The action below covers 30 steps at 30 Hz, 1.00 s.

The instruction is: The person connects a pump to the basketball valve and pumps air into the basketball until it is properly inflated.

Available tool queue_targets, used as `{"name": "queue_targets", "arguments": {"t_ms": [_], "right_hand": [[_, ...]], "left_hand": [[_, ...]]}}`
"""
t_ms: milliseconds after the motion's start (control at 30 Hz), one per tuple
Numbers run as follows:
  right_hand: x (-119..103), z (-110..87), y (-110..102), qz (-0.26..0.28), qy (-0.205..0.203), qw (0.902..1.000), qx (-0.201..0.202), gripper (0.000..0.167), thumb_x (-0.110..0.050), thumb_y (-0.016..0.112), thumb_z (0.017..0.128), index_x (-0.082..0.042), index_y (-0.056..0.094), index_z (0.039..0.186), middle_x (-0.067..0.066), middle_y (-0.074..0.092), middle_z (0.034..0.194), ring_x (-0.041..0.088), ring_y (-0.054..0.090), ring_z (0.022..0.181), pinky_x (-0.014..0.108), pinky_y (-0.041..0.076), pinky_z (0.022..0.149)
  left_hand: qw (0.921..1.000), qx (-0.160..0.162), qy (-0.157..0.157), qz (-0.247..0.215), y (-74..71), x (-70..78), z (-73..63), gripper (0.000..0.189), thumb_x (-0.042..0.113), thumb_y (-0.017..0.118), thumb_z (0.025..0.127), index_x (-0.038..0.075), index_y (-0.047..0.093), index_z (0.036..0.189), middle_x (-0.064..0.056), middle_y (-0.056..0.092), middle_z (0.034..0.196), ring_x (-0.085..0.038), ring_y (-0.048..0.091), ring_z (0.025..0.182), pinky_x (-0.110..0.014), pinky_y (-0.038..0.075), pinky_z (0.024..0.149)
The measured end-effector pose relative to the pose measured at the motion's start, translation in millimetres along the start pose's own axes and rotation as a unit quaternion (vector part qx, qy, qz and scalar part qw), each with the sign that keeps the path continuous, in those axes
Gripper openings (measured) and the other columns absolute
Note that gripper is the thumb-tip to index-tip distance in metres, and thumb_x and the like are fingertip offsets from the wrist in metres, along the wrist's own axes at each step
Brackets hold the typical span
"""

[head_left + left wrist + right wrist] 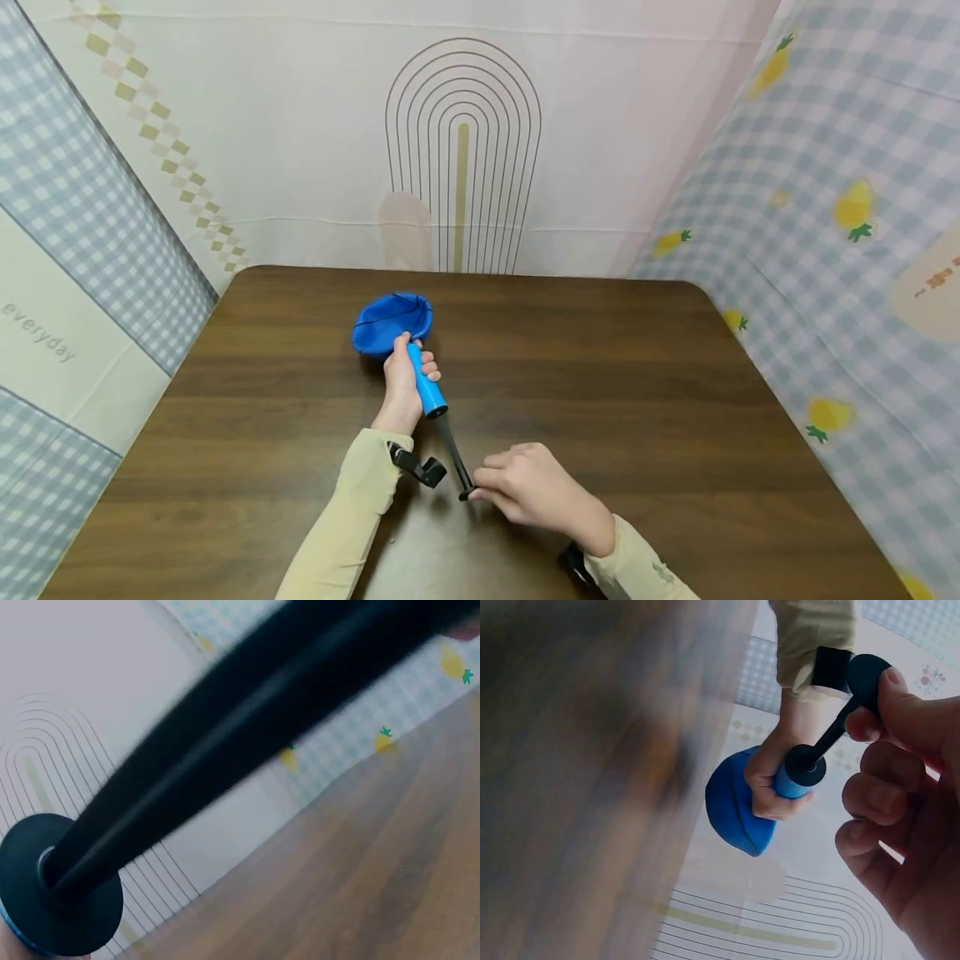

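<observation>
Blue pump (433, 402) — left hand (402, 383) around barrel (785, 784), right hand (534, 487) pinching handle (865, 678).

Around me the light is soft; the table (600, 367) shines palely at the head view's bottom centre (in the right wrist view, left side, it is blurred).

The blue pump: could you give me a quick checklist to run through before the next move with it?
1. Left hand grips the blue pump barrel: ok.
2. Right hand pinches the black end handle between thumb and finger: ok.
3. Black rod extends out of the barrel, leaving room for a push: ok.
4. Blue ball is round and firm: not ok, it looks slack and dented.
5. Barrel's far end is joined to the ball: cannot tell, the left hand hides that spot.
</observation>
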State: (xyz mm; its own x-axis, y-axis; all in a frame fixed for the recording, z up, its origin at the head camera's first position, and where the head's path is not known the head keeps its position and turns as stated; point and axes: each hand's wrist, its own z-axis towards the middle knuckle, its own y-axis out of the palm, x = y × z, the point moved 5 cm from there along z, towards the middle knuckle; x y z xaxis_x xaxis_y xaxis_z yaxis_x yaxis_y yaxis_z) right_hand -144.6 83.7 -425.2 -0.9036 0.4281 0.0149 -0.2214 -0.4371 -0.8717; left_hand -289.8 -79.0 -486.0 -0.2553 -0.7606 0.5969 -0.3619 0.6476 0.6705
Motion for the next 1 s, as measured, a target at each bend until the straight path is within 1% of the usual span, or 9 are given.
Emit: {"name": "queue_targets", "arguments": {"t_ms": [100, 200, 300, 433, 567, 700, 833, 900, 1000], "right_hand": [[9.3, 2.4, 6.0, 0.000, 0.017, 0.9999, 0.004, 0.029, -0.034, 0.072, 0.085, -0.024, 0.052, 0.066, -0.013, 0.042, 0.057, -0.004, 0.037, 0.047, 0.011, 0.027, 0.047], [24.0, 6.7, 17.0, 0.006, 0.047, 0.9988, -0.008, 0.028, -0.035, 0.072, 0.084, -0.024, 0.053, 0.066, -0.013, 0.043, 0.058, -0.004, 0.038, 0.047, 0.011, 0.025, 0.046], [36.2, 12.7, 27.8, 0.012, 0.072, 0.9971, -0.022, 0.027, -0.035, 0.071, 0.085, -0.025, 0.053, 0.068, -0.013, 0.043, 0.060, -0.005, 0.038, 0.048, 0.010, 0.022, 0.046], [41.2, 18.5, 33.0, 0.019, 0.083, 0.9963, -0.009, 0.026, -0.033, 0.072, 0.085, -0.025, 0.054, 0.068, -0.013, 0.041, 0.059, -0.005, 0.035, 0.048, 0.010, 0.018, 0.047], [36.0, 19.3, 29.6, 0.010, 0.075, 0.9971, 0.008, 0.030, -0.033, 0.072, 0.085, -0.023, 0.051, 0.066, -0.012, 0.040, 0.057, -0.003, 0.034, 0.047, 0.011, 0.018, 0.050], [26.6, 13.5, 20.8, 0.022, 0.053, 0.9983, -0.008, 0.029, -0.032, 0.069, 0.088, -0.023, 0.052, 0.067, -0.013, 0.044, 0.059, -0.003, 0.037, 0.050, 0.012, 0.022, 0.055], [16.9, 1.3, 6.9, 0.057, 0.030, 0.9975, -0.028, 0.030, -0.030, 0.068, 0.089, -0.023, 0.051, 0.066, -0.014, 0.043, 0.058, -0.005, 0.031, 0.052, 0.009, 0.021, 0.057], [12.5, -3.2, 0.5, 0.059, 0.014, 0.9977, -0.029, 0.033, -0.031, 0.068, 0.090, -0.023, 0.048, 0.064, -0.014, 0.040, 0.057, -0.005, 0.029, 0.052, 0.009, 0.021, 0.057], [8.8, -7.0, -3.9, 0.048, 0.002, 0.9987, -0.016, 0.036, -0.032, 0.068, 0.089, -0.023, 0.046, 0.063, -0.013, 0.038, 0.056, -0.005, 0.030, 0.051, 0.010, 0.022, 0.057]], "left_hand": [[0.9999, 0.015, 0.004, -0.007, -3.0, -1.6, -1.2, 0.028, 0.037, 0.043, 0.101, 0.014, 0.042, 0.085, 0.003, 0.037, 0.058, -0.006, 0.032, 0.043, -0.017, 0.031, 0.041], [0.9997, 0.020, 0.009, -0.006, -2.9, -6.4, -4.5, 0.028, 0.037, 0.043, 0.101, 0.013, 0.042, 0.086, 0.003, 0.037, 0.057, -0.006, 0.032, 0.042, -0.017, 0.031, 0.041], [0.9999, 0.008, 0.005, 0.010, 0.4, -12.8, -8.3, 0.028, 0.037, 0.042, 0.101, 0.012, 0.042, 0.087, 0.004, 0.037, 0.057, -0.006, 0.032, 0.043, -0.017, 0.032, 0.041], [0.9998, -0.001, 0.002, 0.022, 2.4, -17.5, -12.7, 0.028, 0.038, 0.042, 0.101, 0.012, 0.042, 0.089, 0.005, 0.036, 0.058, -0.005, 0.032, 0.044, -0.016, 0.032, 0.042], [0.9999, -0.006, -0.001, 0.011, 2.0, -16.9, -13.6, 0.028, 0.038, 0.042, 0.102, 0.013, 0.041, 0.088, 0.004, 0.036, 0.059, -0.005, 0.031, 0.044, -0.016, 0.031, 0.042], [0.9998, -0.018, -0.006, 0.000, 2.8, -13.6, -9.1, 0.028, 0.036, 0.042, 0.102, 0.013, 0.041, 0.085, 0.004, 0.036, 0.058, -0.005, 0.031, 0.043, -0.016, 0.030, 0.041], [0.9998, -0.004, 0.004, -0.019, -0.2, -6.8, -4.1, 0.028, 0.035, 0.042, 0.101, 0.013, 0.041, 0.083, 0.004, 0.035, 0.058, -0.004, 0.031, 0.043, -0.016, 0.030, 0.041], [0.9997, 0.004, 0.002, -0.023, -1.4, -4.6, -2.6, 0.029, 0.036, 0.042, 0.101, 0.013, 0.040, 0.084, 0.004, 0.035, 0.058, -0.005, 0.031, 0.043, -0.016, 0.030, 0.042], [0.9997, 0.009, -0.002, -0.022, -3.6, -3.9, -1.9, 0.029, 0.036, 0.041, 0.102, 0.013, 0.040, 0.085, 0.003, 0.034, 0.059, -0.005, 0.031, 0.043, -0.017, 0.030, 0.042]]}}
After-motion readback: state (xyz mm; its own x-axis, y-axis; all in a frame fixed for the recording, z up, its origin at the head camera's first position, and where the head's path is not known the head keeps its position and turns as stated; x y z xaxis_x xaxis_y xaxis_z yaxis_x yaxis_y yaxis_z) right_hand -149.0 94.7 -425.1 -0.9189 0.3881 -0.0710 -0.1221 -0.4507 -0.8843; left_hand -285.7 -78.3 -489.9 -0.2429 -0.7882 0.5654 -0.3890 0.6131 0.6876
